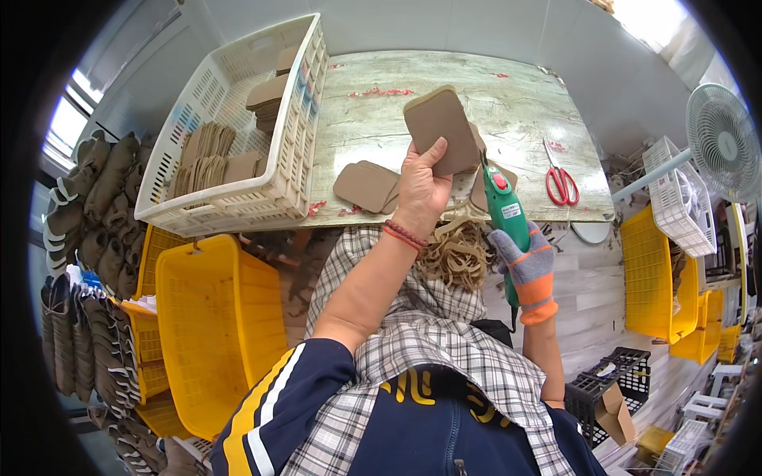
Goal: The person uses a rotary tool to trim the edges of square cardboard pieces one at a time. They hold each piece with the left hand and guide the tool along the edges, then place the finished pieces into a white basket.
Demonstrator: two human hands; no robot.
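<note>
My bare left hand [423,186] grips a brown panel [439,125] with rounded corners and a paler edge, thumb on its face, raised over the table. In a grey and orange glove, my right hand [528,270] is wrapped round a green electric cutter [506,205] with a red switch. The cutter's narrow tip is close to the panel's right side; whether they touch I cannot tell. Similar brown panels [365,186] lie by the table's front edge, and another panel [480,192] is partly hidden behind the cutter. A heap of tan strips [456,258] rests on my checked apron.
Red-handled scissors [562,186] lie at the right of the table [365,87]. A white crate [298,178] with stacked panels stands at the left. Yellow bins [218,333] are below it, a fan [724,143] at far right, and a black crate [587,393] on the floor.
</note>
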